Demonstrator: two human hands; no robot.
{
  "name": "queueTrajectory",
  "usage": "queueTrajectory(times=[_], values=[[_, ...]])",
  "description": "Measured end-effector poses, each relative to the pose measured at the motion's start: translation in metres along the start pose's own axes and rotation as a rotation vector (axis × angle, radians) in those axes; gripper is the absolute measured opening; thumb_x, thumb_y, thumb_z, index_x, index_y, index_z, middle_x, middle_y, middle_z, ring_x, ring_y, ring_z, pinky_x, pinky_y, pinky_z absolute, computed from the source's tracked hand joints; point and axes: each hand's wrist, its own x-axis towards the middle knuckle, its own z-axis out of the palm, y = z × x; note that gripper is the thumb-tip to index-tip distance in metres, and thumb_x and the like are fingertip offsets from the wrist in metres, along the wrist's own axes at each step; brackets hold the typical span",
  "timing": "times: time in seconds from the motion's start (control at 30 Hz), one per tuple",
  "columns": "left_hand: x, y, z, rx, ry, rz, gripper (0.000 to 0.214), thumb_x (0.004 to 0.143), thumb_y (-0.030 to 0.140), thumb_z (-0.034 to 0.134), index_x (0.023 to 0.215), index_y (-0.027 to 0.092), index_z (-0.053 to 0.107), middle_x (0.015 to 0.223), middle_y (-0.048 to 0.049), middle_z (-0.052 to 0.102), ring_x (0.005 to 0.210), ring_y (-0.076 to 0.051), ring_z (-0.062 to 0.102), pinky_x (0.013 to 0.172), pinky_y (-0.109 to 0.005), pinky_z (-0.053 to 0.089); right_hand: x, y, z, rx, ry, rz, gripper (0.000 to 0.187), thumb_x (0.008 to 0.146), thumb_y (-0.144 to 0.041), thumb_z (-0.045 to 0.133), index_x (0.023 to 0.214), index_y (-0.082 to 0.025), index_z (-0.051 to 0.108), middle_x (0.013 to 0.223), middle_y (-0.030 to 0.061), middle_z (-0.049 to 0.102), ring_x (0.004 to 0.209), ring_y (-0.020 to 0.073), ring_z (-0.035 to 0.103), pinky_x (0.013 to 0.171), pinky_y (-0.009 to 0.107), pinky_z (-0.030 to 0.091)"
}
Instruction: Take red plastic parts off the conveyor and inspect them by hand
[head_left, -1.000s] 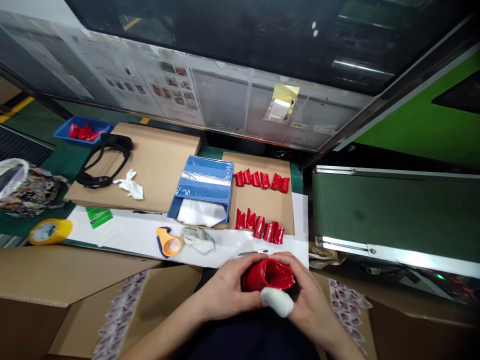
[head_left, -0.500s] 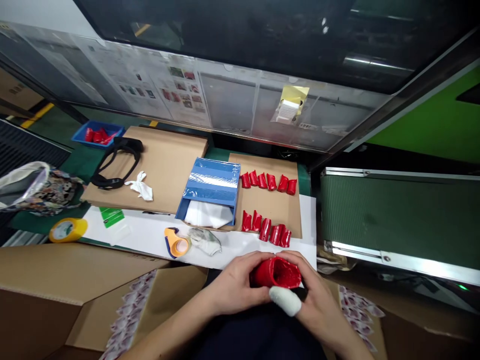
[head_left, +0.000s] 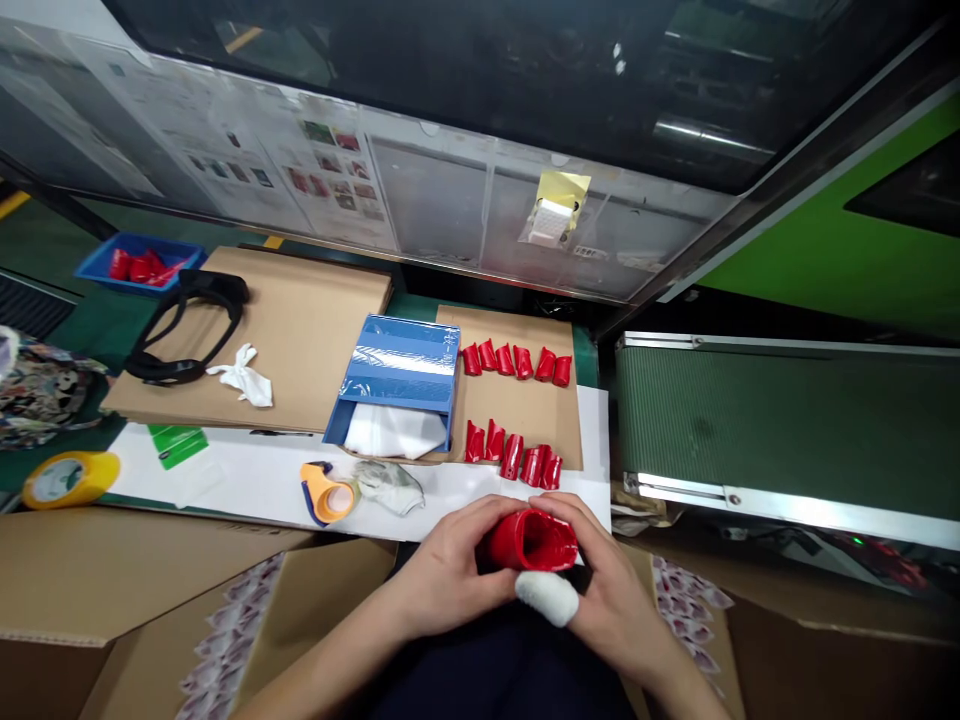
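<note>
Between my two hands, low in the head view, is a glossy red hollow plastic part (head_left: 511,543), its open end tilted up toward me. My left hand (head_left: 459,565) wraps its left side, thumb along the near face. Around the right side curls my right hand (head_left: 604,570), with a white cover on its thumb resting against the near rim. Just beyond my hands, a front row of similar red parts (head_left: 512,456) stands on a cardboard sheet (head_left: 555,415). A back row of red parts (head_left: 523,362) stands farther up on that sheet.
A blue box (head_left: 405,365) with white cloth inside sits left of the rows. Nearby are an orange tape dispenser (head_left: 328,496), yellow tape (head_left: 71,478), a black headband (head_left: 161,370) and a blue bin (head_left: 139,262) of red parts. A green conveyor (head_left: 795,425) runs at right; open cartons flank me.
The view has shifted slightly to the right, so the bench things sit farther left. Both hands keep their hold on the red part, with little visible change in grip.
</note>
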Motion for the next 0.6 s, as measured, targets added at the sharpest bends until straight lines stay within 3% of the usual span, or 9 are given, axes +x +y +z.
queueTrajectory(times=[0.27,0.4,0.6], values=[[-0.001,-0.0034,0.0013,0.051,0.11,0.112,0.052,0.082,0.017,0.076,0.13,0.025,0.057,0.133,-0.0053,0.061,0.126,-0.021,0.058,0.112,-0.035,0.045,0.0011,-0.0046,0.0001,0.062,0.054,-0.05,0.072,0.081,-0.022,0.083,0.141,-0.039,0.047,0.142,0.0018,0.049,0.134,0.0224,0.048,0.118,0.033,0.037],[-0.002,-0.001,-0.0005,0.029,0.162,0.133,0.048,0.084,0.024,0.078,0.128,0.025,0.059,0.131,-0.0063,0.063,0.125,-0.022,0.059,0.11,-0.036,0.047,-0.0007,-0.0025,-0.0017,0.09,0.096,-0.097,0.071,0.079,-0.026,0.085,0.14,-0.037,0.051,0.143,0.0036,0.048,0.135,0.0247,0.048,0.117,0.035,0.038],[-0.0026,0.0057,0.001,-0.011,0.184,0.216,0.055,0.078,0.026,0.085,0.128,0.026,0.062,0.13,-0.0077,0.064,0.124,-0.024,0.06,0.108,-0.035,0.048,-0.0003,-0.0049,-0.0057,0.106,0.085,-0.226,0.058,0.089,-0.031,0.075,0.142,-0.036,0.054,0.143,0.0055,0.05,0.134,0.0251,0.05,0.114,0.035,0.041]])
